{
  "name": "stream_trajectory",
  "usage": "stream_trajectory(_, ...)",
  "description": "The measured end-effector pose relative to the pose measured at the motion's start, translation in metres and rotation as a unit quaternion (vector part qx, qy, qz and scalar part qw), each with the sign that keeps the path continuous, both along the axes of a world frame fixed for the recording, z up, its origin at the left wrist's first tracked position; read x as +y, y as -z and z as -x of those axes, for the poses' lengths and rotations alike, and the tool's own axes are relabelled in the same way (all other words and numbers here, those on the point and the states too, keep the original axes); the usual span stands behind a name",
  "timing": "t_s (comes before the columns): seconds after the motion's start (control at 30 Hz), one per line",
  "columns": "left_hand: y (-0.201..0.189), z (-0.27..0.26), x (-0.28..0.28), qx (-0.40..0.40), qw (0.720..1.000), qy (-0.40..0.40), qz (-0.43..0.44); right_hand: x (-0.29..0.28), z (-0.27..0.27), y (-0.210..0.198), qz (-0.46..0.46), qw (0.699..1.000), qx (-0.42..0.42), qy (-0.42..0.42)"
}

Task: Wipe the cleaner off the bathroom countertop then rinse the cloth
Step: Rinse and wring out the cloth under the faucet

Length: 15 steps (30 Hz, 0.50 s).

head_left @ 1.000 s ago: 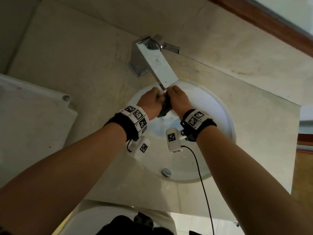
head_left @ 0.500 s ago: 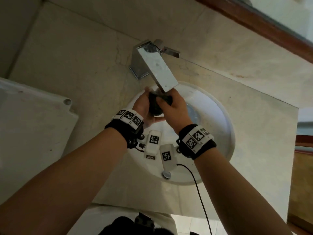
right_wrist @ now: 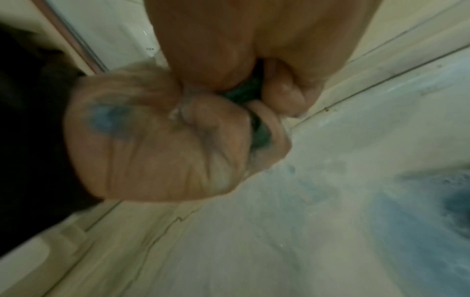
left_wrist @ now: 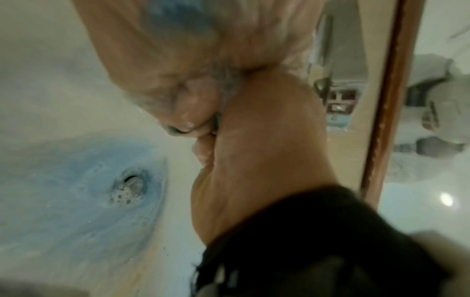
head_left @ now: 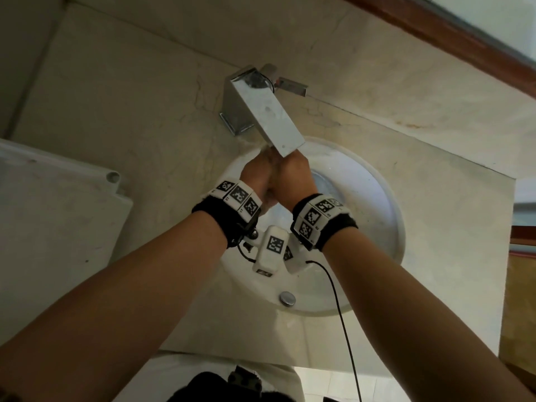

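Observation:
Both hands are pressed together under the tip of the chrome faucet (head_left: 266, 111), above the white basin (head_left: 371, 227). My left hand (head_left: 256, 175) and right hand (head_left: 295, 178) are each curled round the dark green cloth (right_wrist: 259, 128), squeezing it between them. The cloth is hidden in the head view. The wrist views show only dark slivers of the cloth (left_wrist: 217, 120) between the wet fingers. A blue stain marks my left hand (right_wrist: 109, 120). Blue, foamy water lies around the drain (left_wrist: 131, 185). The beige marble countertop (head_left: 130, 97) surrounds the basin.
A white flat panel (head_left: 43, 213) lies on the left of the counter. A wood-framed mirror (head_left: 435, 33) runs along the back wall. The faucet's lever (head_left: 290, 87) points right. A chrome knob (head_left: 287, 298) sits on the basin's near rim. The counter ends at the right (head_left: 510, 256).
Both hands have turned and closed tight together right under the spout tip. The dark cloth, visible between them before, is now covered by the hands in the head view.

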<state>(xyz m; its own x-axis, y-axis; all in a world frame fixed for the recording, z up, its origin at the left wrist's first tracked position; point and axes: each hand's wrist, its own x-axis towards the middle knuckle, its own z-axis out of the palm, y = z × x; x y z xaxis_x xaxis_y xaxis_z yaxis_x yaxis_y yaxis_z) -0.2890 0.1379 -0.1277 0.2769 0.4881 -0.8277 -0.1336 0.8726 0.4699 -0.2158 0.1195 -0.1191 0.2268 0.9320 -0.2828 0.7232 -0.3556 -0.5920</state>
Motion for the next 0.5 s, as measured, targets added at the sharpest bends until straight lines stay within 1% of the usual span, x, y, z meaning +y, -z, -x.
stream_trajectory(0.1,0.002,0.001,0.000,0.037,0.999,0.014,0.006,0.010,-0.004,-0.003,0.082,0.995,0.039,0.039)
stream_trajectory(0.2,-0.004,0.000,-0.001,0.077,0.996,0.046,0.028,0.019,-0.009,-0.001,0.128,0.991,0.027,0.039)
stream_trajectory(0.23,-0.004,0.000,-0.001,0.087,0.994,0.065,0.015,0.020,-0.010,-0.002,0.133,0.990,0.022,0.050)
stream_trajectory(0.3,-0.004,-0.001,0.002,0.118,0.983,0.130,-0.056,0.021,-0.012,-0.004,0.133,0.988,0.032,0.078)
stream_trajectory(0.37,-0.006,0.000,0.003,0.151,0.964,0.174,-0.135,0.023,-0.015,-0.006,0.137,0.988,0.017,0.065)
stream_trajectory(0.43,-0.007,0.002,0.003,0.167,0.948,0.198,-0.184,0.024,-0.019,-0.006,0.177,0.983,-0.045,-0.002)
stream_trajectory(0.47,-0.006,0.003,0.003,0.175,0.938,0.217,-0.208,0.024,-0.020,-0.008,0.191,0.978,-0.084,-0.022)
stream_trajectory(0.5,-0.004,0.005,0.002,0.175,0.929,0.237,-0.225,0.023,-0.021,-0.008,0.203,0.974,-0.102,-0.020)
